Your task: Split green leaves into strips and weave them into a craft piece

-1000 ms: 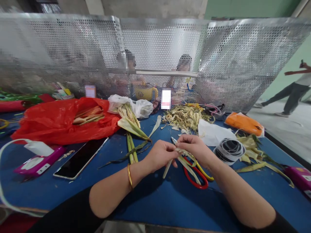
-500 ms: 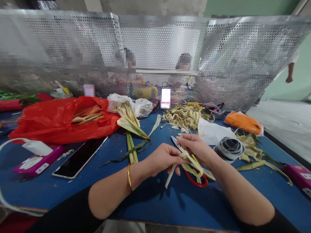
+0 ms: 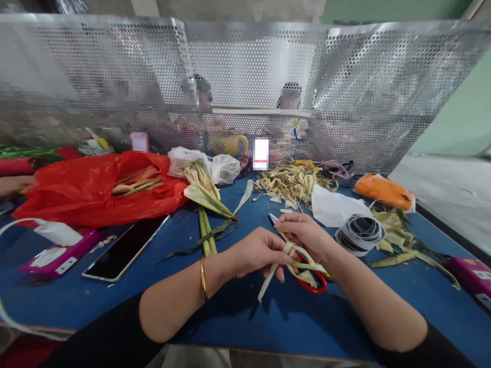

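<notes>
Between my two hands is a small knot of pale corn husk strips (image 3: 290, 248), with loose ends hanging down and to the right. My left hand (image 3: 261, 253), with a gold bangle at the wrist, pinches the knot from the left. From the right, my right hand (image 3: 305, 232) grips the strips with bent fingers. Under the hands lie scissors (image 3: 321, 286) with red handles; their blade tip shows beyond my right fingers and their middle is hidden. Close to my right forearm stands a roll of black and white cord (image 3: 360, 235).
A red plastic bag (image 3: 92, 189) holding husks and a black phone (image 3: 128, 248) lie at left. Husk leaves (image 3: 205, 197) sit mid-table, a heap of scraps (image 3: 293, 181) behind. An orange packet (image 3: 383, 191) is at right. A perforated metal screen (image 3: 249, 66) bounds the back.
The loose strip ends have shifted and now cross to the right below my right hand. Both hands keep their grip. Another person's hand has appeared at the far left.
</notes>
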The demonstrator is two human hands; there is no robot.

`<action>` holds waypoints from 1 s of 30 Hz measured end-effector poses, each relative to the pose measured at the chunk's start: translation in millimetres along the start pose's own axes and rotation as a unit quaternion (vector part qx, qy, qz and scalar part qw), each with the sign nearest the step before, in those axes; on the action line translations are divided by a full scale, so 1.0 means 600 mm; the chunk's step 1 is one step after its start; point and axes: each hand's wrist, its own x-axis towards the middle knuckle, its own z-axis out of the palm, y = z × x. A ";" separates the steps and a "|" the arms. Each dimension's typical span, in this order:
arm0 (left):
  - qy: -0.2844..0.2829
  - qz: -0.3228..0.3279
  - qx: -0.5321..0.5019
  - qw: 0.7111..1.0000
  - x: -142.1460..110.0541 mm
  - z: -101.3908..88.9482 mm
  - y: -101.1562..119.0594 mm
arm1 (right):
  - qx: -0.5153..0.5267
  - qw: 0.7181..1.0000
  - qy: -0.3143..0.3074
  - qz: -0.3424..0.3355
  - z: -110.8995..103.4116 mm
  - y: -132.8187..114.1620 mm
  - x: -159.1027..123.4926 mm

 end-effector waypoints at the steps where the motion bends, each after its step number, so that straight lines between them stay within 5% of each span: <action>1: -0.002 0.001 0.003 1.000 0.000 0.000 0.000 | -0.004 1.000 0.017 -0.017 0.004 0.002 0.001; 11: -0.058 -0.031 0.015 0.998 -0.006 0.011 0.010 | 0.015 0.979 0.166 -0.118 0.003 0.009 0.012; 17: -0.029 -0.002 -0.023 0.999 -0.008 -0.005 0.014 | 0.114 0.945 0.262 -0.158 -0.020 -0.007 0.012; 24: 0.037 -0.020 -0.044 0.998 -0.010 -0.001 0.022 | 0.147 0.942 0.265 -0.147 -0.016 -0.003 0.015; 30: 0.012 -0.027 -0.022 0.999 -0.007 0.010 0.010 | 0.140 0.943 0.208 -0.219 -0.002 0.001 0.010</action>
